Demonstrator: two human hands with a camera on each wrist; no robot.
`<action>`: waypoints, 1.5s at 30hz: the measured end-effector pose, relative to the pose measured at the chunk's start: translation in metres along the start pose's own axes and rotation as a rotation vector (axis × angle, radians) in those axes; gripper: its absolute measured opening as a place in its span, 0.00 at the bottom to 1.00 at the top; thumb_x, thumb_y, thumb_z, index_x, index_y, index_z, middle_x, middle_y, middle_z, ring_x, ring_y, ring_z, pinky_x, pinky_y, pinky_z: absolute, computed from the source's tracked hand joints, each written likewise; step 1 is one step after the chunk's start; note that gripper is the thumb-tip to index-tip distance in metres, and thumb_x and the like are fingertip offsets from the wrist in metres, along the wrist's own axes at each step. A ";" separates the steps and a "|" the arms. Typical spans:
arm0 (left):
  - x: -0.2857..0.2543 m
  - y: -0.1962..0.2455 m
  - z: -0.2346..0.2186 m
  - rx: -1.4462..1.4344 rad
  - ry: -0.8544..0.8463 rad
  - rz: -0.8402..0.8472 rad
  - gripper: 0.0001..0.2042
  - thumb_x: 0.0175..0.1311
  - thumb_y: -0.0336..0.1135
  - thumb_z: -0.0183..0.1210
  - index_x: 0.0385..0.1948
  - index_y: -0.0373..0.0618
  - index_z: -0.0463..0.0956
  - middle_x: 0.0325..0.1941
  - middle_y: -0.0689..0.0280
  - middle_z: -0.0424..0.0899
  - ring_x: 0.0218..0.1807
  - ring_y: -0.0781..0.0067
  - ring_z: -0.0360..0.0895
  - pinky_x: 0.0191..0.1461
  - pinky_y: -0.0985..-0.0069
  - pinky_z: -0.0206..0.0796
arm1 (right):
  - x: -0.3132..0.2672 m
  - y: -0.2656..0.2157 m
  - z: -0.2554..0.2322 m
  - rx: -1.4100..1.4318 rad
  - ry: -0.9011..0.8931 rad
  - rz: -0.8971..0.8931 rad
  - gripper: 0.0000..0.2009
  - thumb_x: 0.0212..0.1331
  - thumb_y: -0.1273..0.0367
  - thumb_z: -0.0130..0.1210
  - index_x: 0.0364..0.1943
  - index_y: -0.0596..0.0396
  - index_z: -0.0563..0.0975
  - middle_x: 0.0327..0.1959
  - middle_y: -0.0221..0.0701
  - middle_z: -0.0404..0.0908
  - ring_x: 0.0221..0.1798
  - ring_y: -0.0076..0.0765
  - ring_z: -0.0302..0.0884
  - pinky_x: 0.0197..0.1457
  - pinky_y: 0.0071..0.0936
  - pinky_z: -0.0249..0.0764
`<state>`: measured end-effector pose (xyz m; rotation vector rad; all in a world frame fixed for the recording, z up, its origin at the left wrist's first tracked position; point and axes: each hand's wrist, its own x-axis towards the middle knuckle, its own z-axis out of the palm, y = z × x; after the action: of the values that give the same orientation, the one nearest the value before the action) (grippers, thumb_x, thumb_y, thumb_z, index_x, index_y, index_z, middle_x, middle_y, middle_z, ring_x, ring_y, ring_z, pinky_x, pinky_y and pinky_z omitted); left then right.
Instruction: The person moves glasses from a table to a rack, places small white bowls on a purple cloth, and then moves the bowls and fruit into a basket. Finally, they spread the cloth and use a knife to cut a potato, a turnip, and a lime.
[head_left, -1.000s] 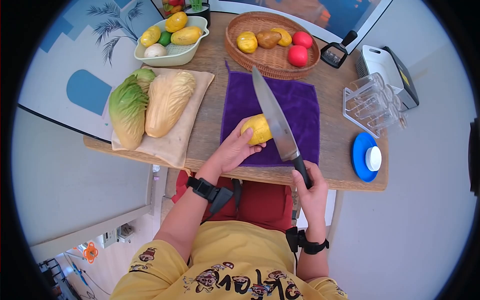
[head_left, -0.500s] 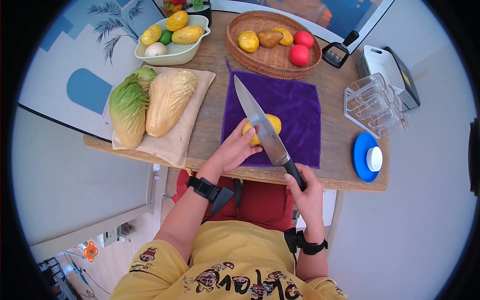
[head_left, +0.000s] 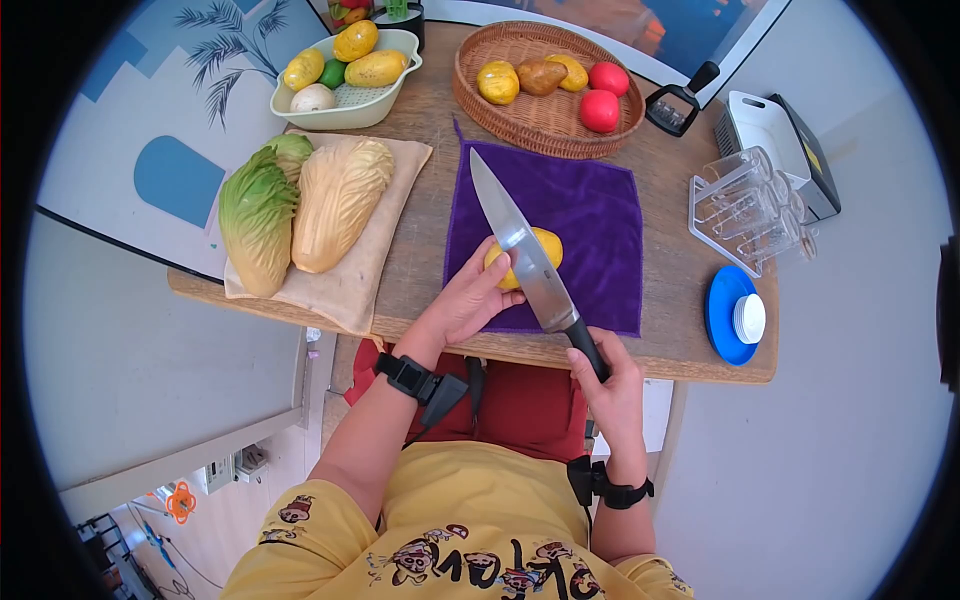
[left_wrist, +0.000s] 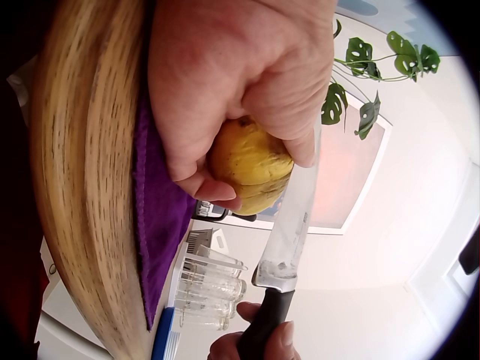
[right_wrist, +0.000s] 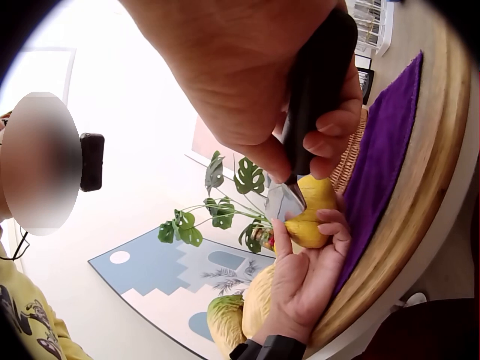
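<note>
The left hand [head_left: 472,298] grips a yellow fruit [head_left: 547,243] above the purple cloth [head_left: 605,230], its thumb near the blade. In the right hand [head_left: 613,388] is the black handle [head_left: 588,350] of a large knife, whose blade [head_left: 505,215] lies across the fruit and points up and left. The left wrist view shows the blade [left_wrist: 289,225] against the fruit's side [left_wrist: 251,161], by the fingers. From the right wrist, fingers curl round the handle [right_wrist: 319,82] over the fruit [right_wrist: 309,225]. Whether the edge has entered the skin, I cannot tell.
Two cabbages [head_left: 340,205] lie on a beige cloth at left. Behind stand a pale green basket [head_left: 355,115] of fruit and a wicker tray [head_left: 530,125]. A glass rack [head_left: 725,240] and a blue plate [head_left: 720,335] are at right.
The knife has moved left from the fruit's right end to across its middle, the right hand shifting left with it. The left hand has kept its hold on the fruit.
</note>
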<state>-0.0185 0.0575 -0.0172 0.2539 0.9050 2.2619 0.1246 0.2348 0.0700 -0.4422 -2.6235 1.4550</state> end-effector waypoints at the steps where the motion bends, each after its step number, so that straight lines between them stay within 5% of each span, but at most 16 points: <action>1: 0.000 0.001 0.001 0.003 0.003 0.002 0.32 0.74 0.55 0.55 0.73 0.56 0.55 0.69 0.67 0.68 0.69 0.70 0.68 0.69 0.63 0.64 | 0.000 0.001 0.001 0.007 -0.003 0.006 0.12 0.64 0.66 0.65 0.47 0.57 0.81 0.20 0.29 0.74 0.23 0.24 0.68 0.30 0.25 0.67; 22: 0.000 0.005 0.008 0.005 0.043 -0.001 0.33 0.72 0.59 0.55 0.72 0.52 0.57 0.69 0.65 0.69 0.71 0.65 0.67 0.72 0.57 0.62 | 0.000 0.013 0.012 0.078 -0.031 0.042 0.13 0.65 0.65 0.65 0.48 0.56 0.81 0.21 0.29 0.75 0.23 0.22 0.69 0.30 0.24 0.68; 45: 0.000 0.005 0.008 -0.022 0.049 -0.004 0.30 0.75 0.57 0.53 0.71 0.53 0.59 0.68 0.66 0.70 0.68 0.69 0.69 0.70 0.62 0.64 | 0.004 0.016 0.012 0.084 -0.051 0.031 0.13 0.66 0.64 0.64 0.48 0.56 0.80 0.24 0.31 0.76 0.25 0.25 0.70 0.32 0.25 0.69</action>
<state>-0.0180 0.0592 -0.0074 0.1879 0.9043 2.2820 0.1207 0.2342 0.0492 -0.4448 -2.5936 1.5996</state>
